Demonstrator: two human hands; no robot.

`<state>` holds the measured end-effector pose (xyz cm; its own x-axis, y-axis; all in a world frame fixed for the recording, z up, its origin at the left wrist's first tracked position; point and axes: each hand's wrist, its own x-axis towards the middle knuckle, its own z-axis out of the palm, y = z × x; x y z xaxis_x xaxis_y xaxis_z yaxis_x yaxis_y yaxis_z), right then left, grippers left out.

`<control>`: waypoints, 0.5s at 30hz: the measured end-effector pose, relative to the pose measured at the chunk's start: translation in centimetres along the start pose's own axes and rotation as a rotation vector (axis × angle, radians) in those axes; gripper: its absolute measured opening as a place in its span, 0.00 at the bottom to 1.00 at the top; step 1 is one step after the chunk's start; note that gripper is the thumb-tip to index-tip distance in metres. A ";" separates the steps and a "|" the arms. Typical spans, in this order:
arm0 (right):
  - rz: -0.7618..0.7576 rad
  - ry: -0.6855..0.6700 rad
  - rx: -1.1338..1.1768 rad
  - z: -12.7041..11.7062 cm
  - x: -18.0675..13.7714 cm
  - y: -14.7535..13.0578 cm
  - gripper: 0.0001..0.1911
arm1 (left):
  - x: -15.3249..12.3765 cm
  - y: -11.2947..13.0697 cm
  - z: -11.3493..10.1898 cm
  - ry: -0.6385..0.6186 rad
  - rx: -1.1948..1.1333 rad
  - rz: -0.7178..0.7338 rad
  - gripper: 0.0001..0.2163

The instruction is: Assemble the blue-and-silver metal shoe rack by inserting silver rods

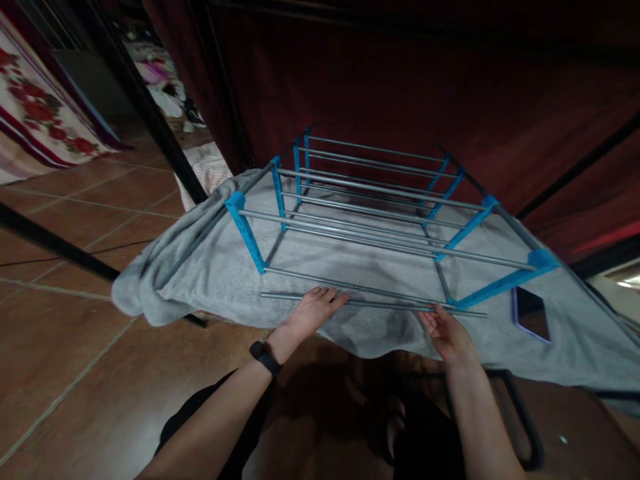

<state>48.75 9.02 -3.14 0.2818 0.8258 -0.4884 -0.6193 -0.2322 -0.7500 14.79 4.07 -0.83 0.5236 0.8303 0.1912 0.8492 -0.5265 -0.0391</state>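
Observation:
A small rack [370, 200] of thin metal rods and blue plastic corner posts lies on a grey towel [200, 267]. A loose metal rod [380, 305] lies along the towel's near edge in front of the rack. My left hand [313, 310] rests flat on the towel with fingers stretched out, touching the rod near its left part. My right hand [447, 333] is at the rod's right part, palm turned inward, fingers loosely curled against it. A black watch [265, 358] sits on my left wrist.
A phone [531, 313] in a purple case lies on the towel at the right. Dark red curtains [400, 87] hang behind. Black metal bars [145, 100] cross the left side. The floor [65, 333] is brown tile; a flowered cloth [35, 113] hangs at far left.

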 end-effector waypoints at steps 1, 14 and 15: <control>-0.012 0.007 -0.007 -0.2 0.2 -0.1 0.09 | 0.0 0.0 0.1 -0.002 -0.005 -0.008 0.25; 0.044 0.138 -0.133 -1.0 1.2 -1.6 0.13 | -0.7 1.1 0.1 -0.031 0.019 0.051 0.25; 0.052 0.153 -0.137 -1.0 1.2 -1.7 0.13 | -0.7 1.2 0.1 -0.023 0.013 0.055 0.25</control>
<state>50.87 9.93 -2.86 0.3663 0.7257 -0.5824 -0.5338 -0.3488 -0.7703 15.43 2.92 -1.06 0.5705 0.8045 0.1653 0.8201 -0.5689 -0.0618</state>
